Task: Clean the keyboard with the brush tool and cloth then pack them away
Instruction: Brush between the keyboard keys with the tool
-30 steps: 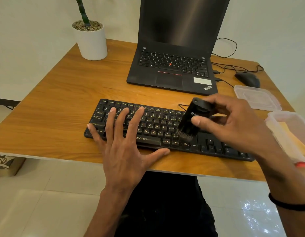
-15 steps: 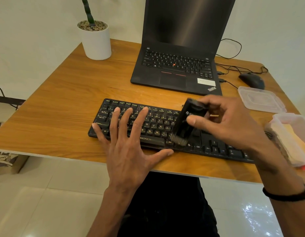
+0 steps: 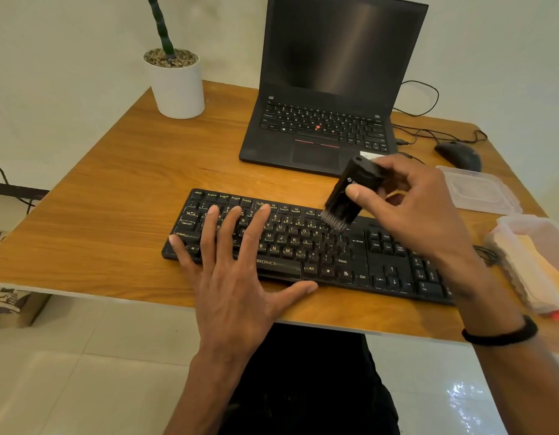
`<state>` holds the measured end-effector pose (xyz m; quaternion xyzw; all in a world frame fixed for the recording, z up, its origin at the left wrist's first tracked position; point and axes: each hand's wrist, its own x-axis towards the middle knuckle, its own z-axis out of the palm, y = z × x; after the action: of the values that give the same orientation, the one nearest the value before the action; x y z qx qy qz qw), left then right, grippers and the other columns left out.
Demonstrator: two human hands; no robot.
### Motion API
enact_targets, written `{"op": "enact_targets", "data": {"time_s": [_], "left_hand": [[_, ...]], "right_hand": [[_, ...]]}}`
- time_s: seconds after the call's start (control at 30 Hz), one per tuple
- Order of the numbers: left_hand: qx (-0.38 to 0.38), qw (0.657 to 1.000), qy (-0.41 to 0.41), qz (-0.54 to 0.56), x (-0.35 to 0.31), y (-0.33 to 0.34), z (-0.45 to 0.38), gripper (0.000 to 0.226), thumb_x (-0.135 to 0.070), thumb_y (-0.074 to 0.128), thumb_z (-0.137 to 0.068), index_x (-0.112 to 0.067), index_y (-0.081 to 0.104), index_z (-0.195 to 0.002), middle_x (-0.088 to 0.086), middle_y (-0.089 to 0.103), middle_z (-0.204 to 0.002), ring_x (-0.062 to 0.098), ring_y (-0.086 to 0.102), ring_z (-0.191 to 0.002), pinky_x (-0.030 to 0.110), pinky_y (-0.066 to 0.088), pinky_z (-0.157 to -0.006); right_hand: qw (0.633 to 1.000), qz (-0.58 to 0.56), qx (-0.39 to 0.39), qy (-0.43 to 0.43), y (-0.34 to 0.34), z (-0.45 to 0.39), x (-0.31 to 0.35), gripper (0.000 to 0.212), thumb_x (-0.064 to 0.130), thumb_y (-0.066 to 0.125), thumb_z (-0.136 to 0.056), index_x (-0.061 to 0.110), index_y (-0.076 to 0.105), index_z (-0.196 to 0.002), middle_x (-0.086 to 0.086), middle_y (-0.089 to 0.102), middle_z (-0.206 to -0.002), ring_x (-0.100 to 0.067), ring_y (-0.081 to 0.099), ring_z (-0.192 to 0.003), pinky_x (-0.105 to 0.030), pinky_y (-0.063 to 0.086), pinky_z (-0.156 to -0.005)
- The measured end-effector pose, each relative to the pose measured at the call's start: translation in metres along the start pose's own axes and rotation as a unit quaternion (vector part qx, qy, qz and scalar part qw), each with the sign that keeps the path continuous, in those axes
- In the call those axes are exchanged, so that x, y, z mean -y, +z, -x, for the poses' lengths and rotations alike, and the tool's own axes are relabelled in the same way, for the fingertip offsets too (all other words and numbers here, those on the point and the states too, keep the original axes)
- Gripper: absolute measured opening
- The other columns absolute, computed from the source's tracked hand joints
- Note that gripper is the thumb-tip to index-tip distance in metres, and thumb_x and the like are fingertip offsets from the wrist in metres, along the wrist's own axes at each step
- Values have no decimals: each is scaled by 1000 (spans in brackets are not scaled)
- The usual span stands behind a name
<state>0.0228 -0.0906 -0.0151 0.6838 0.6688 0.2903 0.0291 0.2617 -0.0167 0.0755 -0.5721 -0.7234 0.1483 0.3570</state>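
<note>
Pressing flat on the keyboard (image 3: 303, 246), the left hand (image 3: 237, 277) lies with fingers straight and spread over the left keys, thumb along the front edge. The right hand (image 3: 419, 211) pinches the black brush (image 3: 350, 193) between thumb and fingers, tilted, bristles down at the upper key rows right of centre. The keyboard lies near the front of the wooden desk (image 3: 99, 215). Behind it stands an open laptop (image 3: 328, 89). A clear box (image 3: 532, 262) with something pale yellow inside sits at the right edge, a lid (image 3: 479, 193) beyond it.
</note>
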Motion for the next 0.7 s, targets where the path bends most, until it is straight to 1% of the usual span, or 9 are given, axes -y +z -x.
{"op": "enact_targets", "data": {"time_s": [0.07, 0.13, 0.23, 0.33, 0.4, 0.47, 0.53, 0.6, 0.7], "left_hand": [[0, 1000, 0, -2, 0, 1, 0, 121, -104, 44, -60, -42, 23, -161, 2, 36, -164, 25, 12, -161, 68, -8, -124], [3, 1000, 0, -4, 1, 1, 0, 120, -105, 44, -60, -41, 26, -161, 3, 36, -164, 25, 11, -161, 68, -7, -124], [16, 1000, -2, -13, 1, 1, -1, 118, -105, 45, -60, -42, 32, -158, 2, 37, -163, 25, 12, -161, 69, -6, -123], [27, 999, -7, -23, 1, 1, -2, 115, -105, 42, -60, -43, 34, -156, 2, 36, -163, 25, 11, -161, 70, -3, -123], [28, 999, -8, -24, 1, 1, -2, 115, -105, 41, -60, -43, 34, -156, 2, 36, -163, 25, 11, -161, 71, -3, -123], [26, 999, -9, -21, 1, 1, -2, 116, -105, 42, -59, -43, 33, -157, 2, 36, -163, 25, 11, -161, 71, -2, -123], [23, 1000, -8, -18, 1, 1, -2, 116, -105, 43, -60, -43, 30, -158, 2, 36, -163, 25, 12, -161, 71, -3, -123], [21, 1000, -6, -16, 1, 1, -1, 117, -104, 43, -60, -43, 28, -159, 2, 37, -163, 25, 12, -161, 70, -4, -123], [17, 1000, -5, -12, 1, 2, -1, 118, -104, 43, -60, -42, 25, -160, 2, 37, -163, 26, 12, -161, 70, -4, -123]], "right_hand": [[996, -74, 57, 13, -1, 5, 5, 28, 38, 79, -88, 25, 72, -112, 7, 73, -95, -15, 68, -84, -29, 59, -71], [996, -41, 82, 3, 2, 7, 1, 31, 41, 78, -87, 25, 71, -113, 9, 72, -95, -14, 68, -84, -32, 60, -70], [999, 38, 22, 3, 8, -1, -8, 41, 44, 74, -90, 21, 67, -123, 12, 68, -99, -8, 65, -86, -23, 57, -69], [993, 95, -65, -9, 11, -9, -14, 45, 39, 74, -92, 15, 64, -129, 5, 67, -107, -11, 66, -88, -17, 53, -72], [991, 107, -75, -24, 12, -9, -14, 46, 38, 76, -91, 15, 63, -129, 4, 66, -110, -10, 64, -88, -12, 52, -73], [996, 72, -51, -34, 16, -5, -9, 44, 38, 76, -91, 16, 64, -128, 5, 66, -107, -4, 63, -84, -8, 50, -70], [997, 49, -20, -47, 19, 2, -3, 43, 39, 77, -89, 19, 65, -126, 9, 66, -103, -2, 64, -83, -14, 55, -71], [998, 31, 6, -53, 20, 9, 6, 41, 39, 80, -87, 21, 68, -121, 11, 67, -100, -7, 65, -79, -23, 59, -70], [995, -49, 75, -39, 15, 22, 24, 31, 37, 82, -85, 23, 71, -109, 6, 71, -91, -14, 66, -74, -26, 59, -63]]}}
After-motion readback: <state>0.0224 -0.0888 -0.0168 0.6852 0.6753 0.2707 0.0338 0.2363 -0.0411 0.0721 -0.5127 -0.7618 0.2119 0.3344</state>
